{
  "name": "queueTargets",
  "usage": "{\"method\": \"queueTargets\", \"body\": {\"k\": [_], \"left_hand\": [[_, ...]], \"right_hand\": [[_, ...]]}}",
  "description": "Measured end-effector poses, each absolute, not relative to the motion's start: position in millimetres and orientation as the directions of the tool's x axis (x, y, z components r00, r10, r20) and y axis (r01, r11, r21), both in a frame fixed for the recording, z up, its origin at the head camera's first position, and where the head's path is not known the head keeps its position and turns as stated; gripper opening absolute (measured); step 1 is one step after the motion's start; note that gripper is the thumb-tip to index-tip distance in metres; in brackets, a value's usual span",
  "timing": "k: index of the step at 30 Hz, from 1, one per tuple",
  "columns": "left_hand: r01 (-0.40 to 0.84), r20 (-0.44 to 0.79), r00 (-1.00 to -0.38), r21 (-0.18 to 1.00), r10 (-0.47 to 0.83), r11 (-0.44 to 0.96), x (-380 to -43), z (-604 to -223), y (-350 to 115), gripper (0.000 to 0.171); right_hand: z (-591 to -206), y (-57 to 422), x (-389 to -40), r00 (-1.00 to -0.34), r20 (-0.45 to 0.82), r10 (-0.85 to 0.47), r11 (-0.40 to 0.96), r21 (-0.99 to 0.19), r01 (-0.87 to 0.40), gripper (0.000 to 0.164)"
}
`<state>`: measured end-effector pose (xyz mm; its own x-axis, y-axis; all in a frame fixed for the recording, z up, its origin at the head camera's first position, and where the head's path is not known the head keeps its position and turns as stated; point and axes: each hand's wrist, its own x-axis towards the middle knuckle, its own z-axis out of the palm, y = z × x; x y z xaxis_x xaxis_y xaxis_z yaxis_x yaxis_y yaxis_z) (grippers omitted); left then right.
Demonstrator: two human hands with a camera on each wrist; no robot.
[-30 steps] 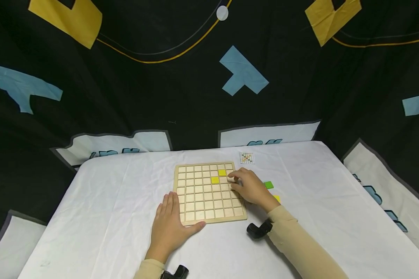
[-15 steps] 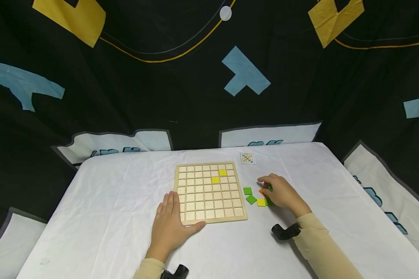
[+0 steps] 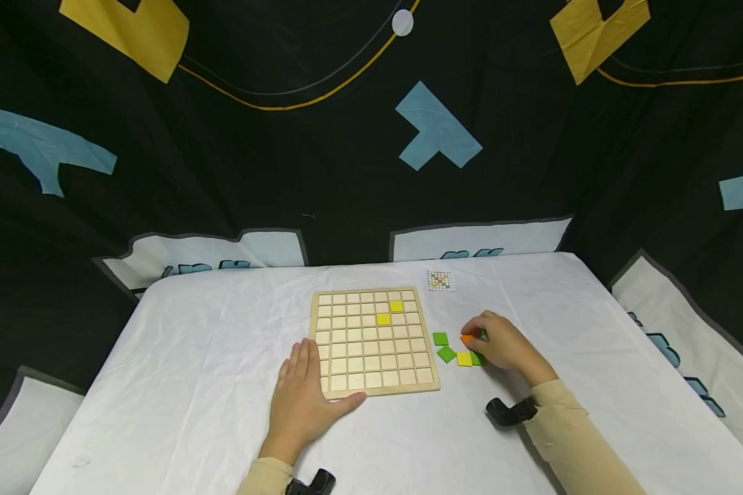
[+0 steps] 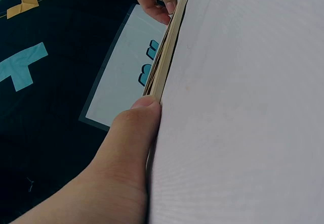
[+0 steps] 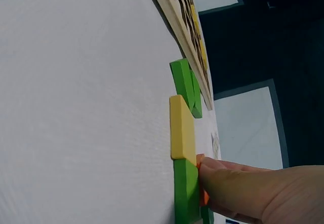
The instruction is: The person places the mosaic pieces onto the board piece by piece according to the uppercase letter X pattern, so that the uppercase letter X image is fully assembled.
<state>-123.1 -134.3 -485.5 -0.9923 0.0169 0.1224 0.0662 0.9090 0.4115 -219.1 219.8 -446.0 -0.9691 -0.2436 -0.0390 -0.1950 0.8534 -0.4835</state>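
A square wooden grid board [image 3: 371,337] lies on the white-covered table, with one yellow tile [image 3: 383,319] and another yellow tile [image 3: 396,306] in its cells. My left hand [image 3: 300,405] rests at the board's lower left corner, fingers straight along the left side and thumb at the front edge. To the right of the board, my right hand [image 3: 501,340] pinches an orange tile [image 3: 467,340] between thumb and fingers. Around it lie a green tile [image 3: 440,339], a tilted green tile [image 3: 447,354], a yellow tile [image 3: 464,359] and a green tile [image 5: 186,191] partly under the hand.
A small card [image 3: 441,281] printed with a coloured grid pattern lies beyond the tiles, near the board's far right corner. Behind the table [image 3: 179,371] hangs a black cloth [image 3: 272,179] with blue and yellow shapes.
My right hand has left the board's right side and moved right to the loose tiles, where its fingers have closed on the orange one. The left hand has stayed in place.
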Motion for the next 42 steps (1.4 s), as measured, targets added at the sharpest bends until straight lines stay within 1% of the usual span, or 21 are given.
{"method": "queueTargets", "body": {"k": [3,8,10,14,18,24,32,37,42], "left_hand": [[0.066,0.126,-0.992,0.413,0.014,0.908,-123,-486,-134,0.137],[0.055,0.117,-0.993,0.424,0.006,0.904,-123,-488,-133,0.137],[0.053,0.110,-0.994,0.425,0.006,0.903,-123,-489,-133,0.137],[0.052,0.098,-0.995,0.418,0.012,0.907,-122,-488,-132,0.138],[0.053,0.095,-0.995,0.415,0.015,0.908,-122,-487,-133,0.138],[0.055,0.097,-0.995,0.416,0.016,0.908,-123,-485,-133,0.137],[0.047,0.088,-0.996,0.412,0.012,0.910,-122,-484,-135,0.137],[0.046,0.086,-0.996,0.406,0.012,0.913,-122,-484,-135,0.137],[0.050,0.092,-0.996,0.398,0.014,0.916,-123,-485,-135,0.137]], "right_hand": [[-448,219,-220,-0.970,-0.010,-0.242,0.845,-0.495,-0.205,0.009],[-451,214,-220,-0.973,0.019,-0.231,0.852,-0.480,-0.212,0.012],[-452,212,-220,-0.976,0.027,-0.218,0.857,-0.472,-0.205,0.013],[-452,206,-221,-0.983,0.055,-0.178,0.849,-0.496,-0.181,0.010],[-450,197,-222,-0.985,0.085,-0.147,0.818,-0.550,-0.169,0.008],[-447,171,-228,-0.988,0.086,-0.130,0.730,-0.666,-0.154,0.008],[-448,118,-231,-0.981,0.071,-0.182,0.627,-0.760,-0.172,0.007],[-450,87,-231,-0.963,0.101,-0.249,0.594,-0.769,-0.234,0.007],[-455,67,-231,-0.947,0.126,-0.296,0.597,-0.750,-0.286,0.007]]}}
